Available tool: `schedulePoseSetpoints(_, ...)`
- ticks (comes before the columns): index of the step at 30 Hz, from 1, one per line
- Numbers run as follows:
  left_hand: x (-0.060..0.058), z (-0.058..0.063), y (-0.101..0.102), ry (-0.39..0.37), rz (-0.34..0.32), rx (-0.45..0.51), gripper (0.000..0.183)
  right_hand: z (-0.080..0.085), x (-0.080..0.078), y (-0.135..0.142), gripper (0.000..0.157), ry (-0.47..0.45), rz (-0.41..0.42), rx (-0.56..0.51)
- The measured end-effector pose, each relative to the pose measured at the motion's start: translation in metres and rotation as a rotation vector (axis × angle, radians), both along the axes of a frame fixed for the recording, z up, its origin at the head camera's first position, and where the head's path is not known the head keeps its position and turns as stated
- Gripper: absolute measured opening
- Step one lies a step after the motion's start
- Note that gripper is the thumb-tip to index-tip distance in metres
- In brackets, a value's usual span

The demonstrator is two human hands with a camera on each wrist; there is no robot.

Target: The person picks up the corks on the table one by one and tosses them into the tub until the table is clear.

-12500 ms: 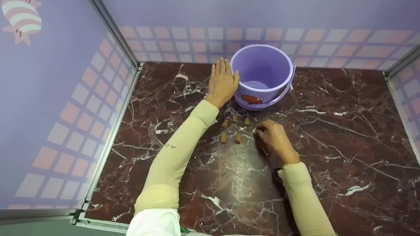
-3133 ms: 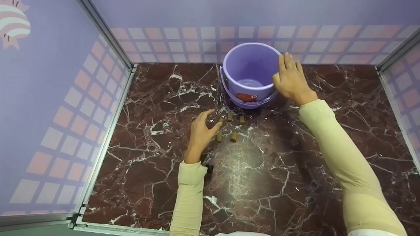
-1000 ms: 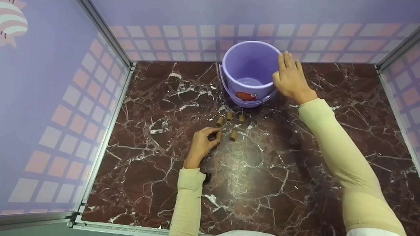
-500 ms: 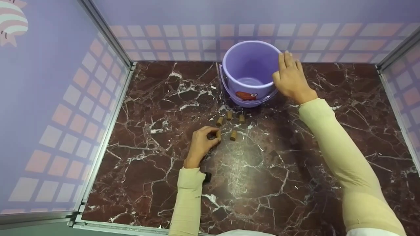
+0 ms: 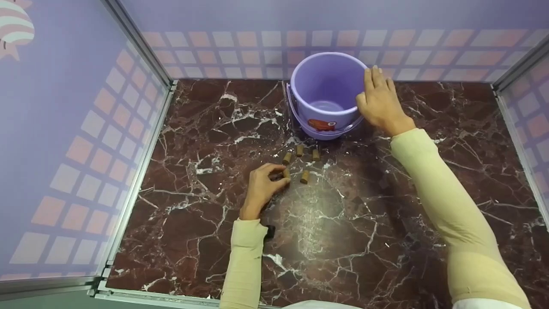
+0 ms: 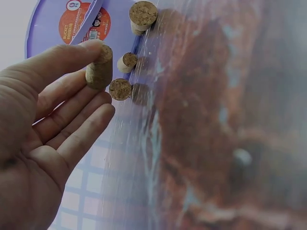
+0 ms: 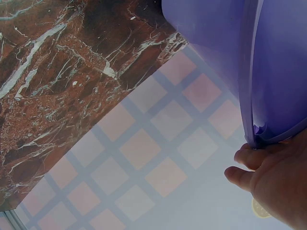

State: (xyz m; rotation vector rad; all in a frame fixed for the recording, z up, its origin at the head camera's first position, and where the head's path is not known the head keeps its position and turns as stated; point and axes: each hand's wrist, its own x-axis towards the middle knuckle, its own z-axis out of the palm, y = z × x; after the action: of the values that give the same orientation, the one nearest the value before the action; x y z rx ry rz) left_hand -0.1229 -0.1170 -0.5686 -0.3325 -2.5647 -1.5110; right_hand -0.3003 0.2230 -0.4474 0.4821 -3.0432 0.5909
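Note:
Between thumb and fingertips, my left hand [image 5: 261,186] pinches a small brown cork stopper [image 6: 99,72], seen upright in the left wrist view and just above or on the tabletop; I cannot tell which. Near it stand several similar corks: one to the right [image 5: 305,177], and a row behind with a left cork [image 5: 287,158], a middle cork [image 5: 299,150] and a right cork [image 5: 316,155]. At the back is a purple bucket [image 5: 324,122] with its handle hanging in front. My right hand [image 5: 379,103] rests against the bucket's right rim, its fingers extended.
The dark red marble-patterned table [image 5: 193,236] is bounded by a purple checkered back wall [image 5: 257,43] and a left side panel [image 5: 77,128] in metal framing. A black strap or device [image 5: 269,232] shows at the left wrist.
Earlier the left hand touched the bucket and the right was by the corks; they have swapped. The bucket's handle has turned leftward. The left hand has since moved to the front-left cork and gripped it.

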Motion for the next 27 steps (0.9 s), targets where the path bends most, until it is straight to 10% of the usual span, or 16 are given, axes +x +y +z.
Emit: schedulePoseSetpoints(27, -0.023, 0.045, 0.005, 0.202, 0.015, -0.075, 0.031, 0.000, 0.000, 0.000, 0.073, 0.000, 0.006, 0.006)
